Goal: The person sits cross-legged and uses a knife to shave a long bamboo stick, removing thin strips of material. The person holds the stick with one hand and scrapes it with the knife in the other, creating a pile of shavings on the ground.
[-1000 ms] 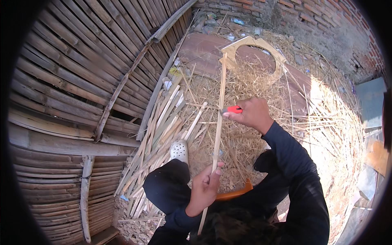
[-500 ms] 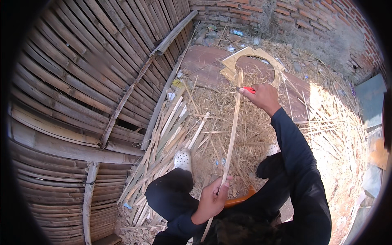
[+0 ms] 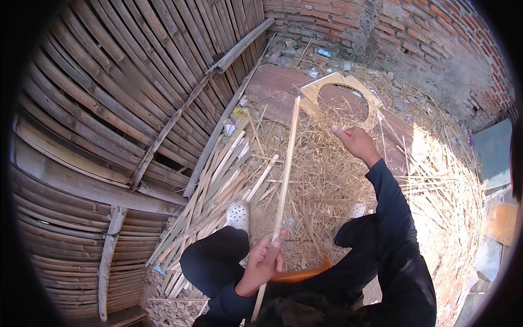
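Observation:
A long pale bamboo strip (image 3: 286,180) slants up and away from my lap, its far end standing free near a wooden board with a round hole. My left hand (image 3: 262,262) is closed round its lower part. My right hand (image 3: 360,145) is closed on a red-handled knife (image 3: 347,134), apart from the strip and to its right. Only a bit of red shows past the fingers; the blade cannot be made out.
Split bamboo strips (image 3: 218,191) lie piled beside my shoe (image 3: 238,215). Shavings (image 3: 321,185) cover the ground. The holed board (image 3: 311,97) lies beyond. A bamboo wall (image 3: 125,92) rises at left, a brick wall (image 3: 327,24) at the back. Something orange (image 3: 303,275) shows beneath me.
My right hand with the knife has come off the strip and moved right and slightly nearer. The strip's far end has swung left, and my left hand has shifted left with it.

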The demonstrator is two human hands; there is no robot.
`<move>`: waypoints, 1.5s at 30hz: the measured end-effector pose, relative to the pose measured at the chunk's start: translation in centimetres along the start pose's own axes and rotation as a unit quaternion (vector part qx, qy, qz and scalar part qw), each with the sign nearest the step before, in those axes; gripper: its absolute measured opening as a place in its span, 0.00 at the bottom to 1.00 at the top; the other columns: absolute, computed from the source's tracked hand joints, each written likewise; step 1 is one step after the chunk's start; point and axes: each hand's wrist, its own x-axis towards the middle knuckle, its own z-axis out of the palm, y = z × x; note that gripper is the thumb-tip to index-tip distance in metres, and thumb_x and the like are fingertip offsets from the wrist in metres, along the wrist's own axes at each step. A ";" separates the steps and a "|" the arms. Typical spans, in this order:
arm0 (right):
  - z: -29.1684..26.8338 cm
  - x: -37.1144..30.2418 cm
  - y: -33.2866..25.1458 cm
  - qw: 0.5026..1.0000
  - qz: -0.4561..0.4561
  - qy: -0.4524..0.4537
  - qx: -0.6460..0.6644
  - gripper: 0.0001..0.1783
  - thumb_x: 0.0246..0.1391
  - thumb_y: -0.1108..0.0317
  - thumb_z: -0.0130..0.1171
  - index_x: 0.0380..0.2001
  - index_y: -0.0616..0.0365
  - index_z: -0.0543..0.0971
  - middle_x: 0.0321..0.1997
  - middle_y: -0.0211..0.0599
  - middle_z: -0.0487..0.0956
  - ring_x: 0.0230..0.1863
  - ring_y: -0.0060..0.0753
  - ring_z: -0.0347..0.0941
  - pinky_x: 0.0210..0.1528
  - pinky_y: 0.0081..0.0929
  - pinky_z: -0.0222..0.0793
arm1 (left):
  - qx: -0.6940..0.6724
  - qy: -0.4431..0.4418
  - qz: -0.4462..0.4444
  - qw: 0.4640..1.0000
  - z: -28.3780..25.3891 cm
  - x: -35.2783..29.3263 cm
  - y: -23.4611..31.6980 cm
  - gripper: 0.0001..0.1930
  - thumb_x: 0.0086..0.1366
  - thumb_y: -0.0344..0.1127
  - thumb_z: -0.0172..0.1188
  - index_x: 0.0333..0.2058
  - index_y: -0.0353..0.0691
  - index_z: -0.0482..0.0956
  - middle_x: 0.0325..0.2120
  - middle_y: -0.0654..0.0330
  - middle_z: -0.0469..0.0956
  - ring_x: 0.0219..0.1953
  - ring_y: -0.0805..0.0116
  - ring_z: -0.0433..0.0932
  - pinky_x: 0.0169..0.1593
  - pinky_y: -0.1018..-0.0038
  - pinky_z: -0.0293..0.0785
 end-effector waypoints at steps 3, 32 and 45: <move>2.7 -5.3 -5.9 0.983 -0.183 -0.001 -0.011 0.42 0.47 0.24 0.45 0.12 0.55 0.77 0.11 0.44 0.72 0.19 0.48 0.73 0.23 0.41 0.66 | -0.016 0.012 -0.015 1.000 -0.2 0.0 1.2 0.20 0.74 0.39 0.38 0.55 0.32 0.66 0.10 0.64 0.66 0.09 0.82 0.58 0.16 0.86 0.54; 6.3 -9.9 -7.3 0.902 -0.407 0.143 -0.031 0.36 0.29 0.26 0.62 0.07 0.50 0.71 0.08 0.30 0.69 0.12 0.35 0.69 0.18 0.30 0.62 | -0.059 0.029 -0.007 0.998 1.1 2.9 1.1 0.16 0.73 0.38 0.41 0.49 0.32 0.70 0.07 0.69 0.58 0.10 0.81 0.53 0.20 0.80 0.53; 5.8 -5.8 -4.5 0.951 -0.255 0.154 -0.081 0.37 0.39 0.24 0.53 0.13 0.50 0.79 0.08 0.35 0.70 0.11 0.39 0.70 0.18 0.35 0.65 | -0.032 -0.010 -0.017 0.999 1.4 2.1 0.4 0.17 0.73 0.38 0.40 0.51 0.31 0.68 0.08 0.68 0.60 0.10 0.82 0.54 0.20 0.81 0.55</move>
